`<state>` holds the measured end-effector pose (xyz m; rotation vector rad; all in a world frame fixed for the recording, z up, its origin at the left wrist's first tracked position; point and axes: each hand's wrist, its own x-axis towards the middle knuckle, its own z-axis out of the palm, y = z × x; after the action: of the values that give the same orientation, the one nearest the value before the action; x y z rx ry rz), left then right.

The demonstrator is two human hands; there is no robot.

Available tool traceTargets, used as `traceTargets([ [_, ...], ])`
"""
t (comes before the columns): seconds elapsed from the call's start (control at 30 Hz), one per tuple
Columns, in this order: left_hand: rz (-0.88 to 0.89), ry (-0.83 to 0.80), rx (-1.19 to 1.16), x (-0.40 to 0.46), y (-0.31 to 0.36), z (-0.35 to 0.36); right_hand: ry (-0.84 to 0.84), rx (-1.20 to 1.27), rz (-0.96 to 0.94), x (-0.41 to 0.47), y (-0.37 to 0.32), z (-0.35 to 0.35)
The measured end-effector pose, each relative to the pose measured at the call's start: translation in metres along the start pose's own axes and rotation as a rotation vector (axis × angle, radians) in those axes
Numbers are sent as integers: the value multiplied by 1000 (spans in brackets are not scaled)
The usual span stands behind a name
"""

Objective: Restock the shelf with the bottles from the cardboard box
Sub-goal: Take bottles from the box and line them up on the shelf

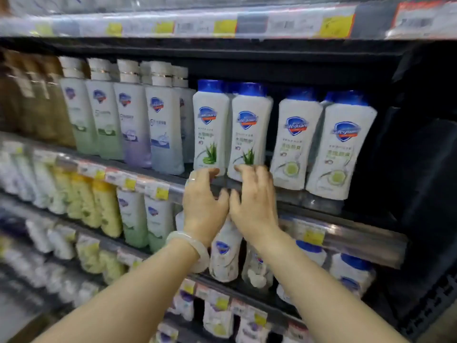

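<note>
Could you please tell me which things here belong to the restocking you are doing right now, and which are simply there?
In the job:
left hand and right hand, fingertips at the bases of the two aloe bottles
middle shelf

Just there:
cucumber bottles
white-capped bottles
price tags
bracelet

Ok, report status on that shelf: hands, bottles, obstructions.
Left hand and right hand open, fingertips at the bases of two aloe bottles on the shelf edge. Nothing held. No obstruction seen; cardboard box not in view.
</note>
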<state>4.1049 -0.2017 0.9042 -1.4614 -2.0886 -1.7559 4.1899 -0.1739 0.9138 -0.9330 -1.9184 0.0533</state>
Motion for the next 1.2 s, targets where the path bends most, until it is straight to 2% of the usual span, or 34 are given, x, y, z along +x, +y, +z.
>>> traceTargets([
  [0.07, 11, -10, 164, -6, -33, -31, -187, 46, 14, -14, -22, 25],
  [0.13, 24, -108, 370, -16, -70, -65, -389, 47, 1, -29, -44, 49],
  [0.27, -175, -308, 700, -47, -139, -140, -800, -78, -102, -60, -93, 97],
  [0.37, -329, -389, 786, -77, -183, -197, -1019, -143, -159, -89, -132, 136],
  [0.47, -446, -395, 833, -105, -230, -259, -1178, -178, -234, -123, -179, 178],
  [0.63, -622, -378, 870, -140, -307, -379, -1350, -174, -325, -182, -280, 253],
  [0.8, -753, -387, 914, -163, -376, -477, -1427, -159, -393, -231, -369, 318],
  [0.97, -796, -459, 903, -159, -434, -514, -1451, -175, -412, -248, -418, 377],
  [1.2, -828, -537, 842, -105, -542, -544, -1504, -146, -365, -244, -471, 517],
])
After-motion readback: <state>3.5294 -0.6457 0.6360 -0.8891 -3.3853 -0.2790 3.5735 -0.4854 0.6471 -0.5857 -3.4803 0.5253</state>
